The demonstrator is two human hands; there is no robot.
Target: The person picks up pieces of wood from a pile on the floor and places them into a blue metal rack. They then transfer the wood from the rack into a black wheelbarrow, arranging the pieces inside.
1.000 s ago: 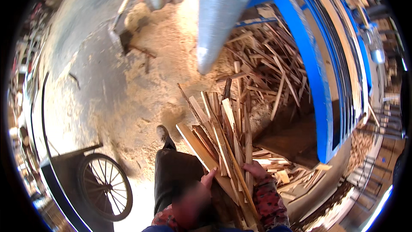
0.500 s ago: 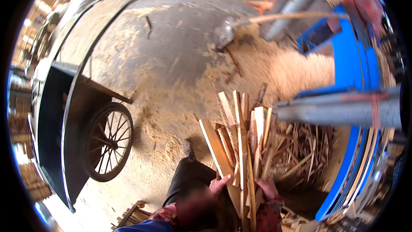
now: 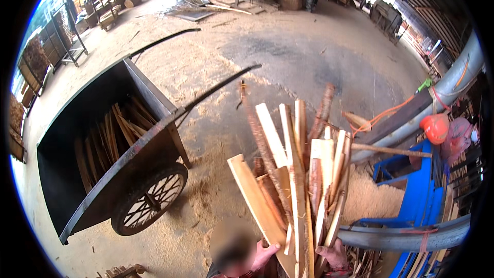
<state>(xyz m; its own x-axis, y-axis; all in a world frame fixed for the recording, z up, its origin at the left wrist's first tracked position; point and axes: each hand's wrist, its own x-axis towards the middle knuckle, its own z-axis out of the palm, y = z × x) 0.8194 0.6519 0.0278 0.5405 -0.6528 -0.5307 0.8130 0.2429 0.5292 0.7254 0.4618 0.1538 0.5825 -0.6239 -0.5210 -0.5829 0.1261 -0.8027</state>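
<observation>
I hold a bundle of long wood offcuts (image 3: 296,175) upright in front of me, its strips fanning out at the top. My left hand (image 3: 265,253) grips the bundle's lower left side. My right hand (image 3: 333,256) grips its lower right side. A black hand cart (image 3: 110,144) with a spoked wheel (image 3: 150,198) stands to my left, with several wood strips lying inside it. Its two long handles point away toward the upper right.
Sawdust covers the concrete floor (image 3: 309,62). A blue machine frame (image 3: 419,201) and a grey duct pipe (image 3: 447,90) stand at right, next to a person in an orange helmet (image 3: 436,127). Stacked wood and racks (image 3: 77,25) line the far left.
The view has swung left from the blue machine and scrap pile toward the cart. The bundle stays gripped in both hands. The cart is now closer and its inside shows.
</observation>
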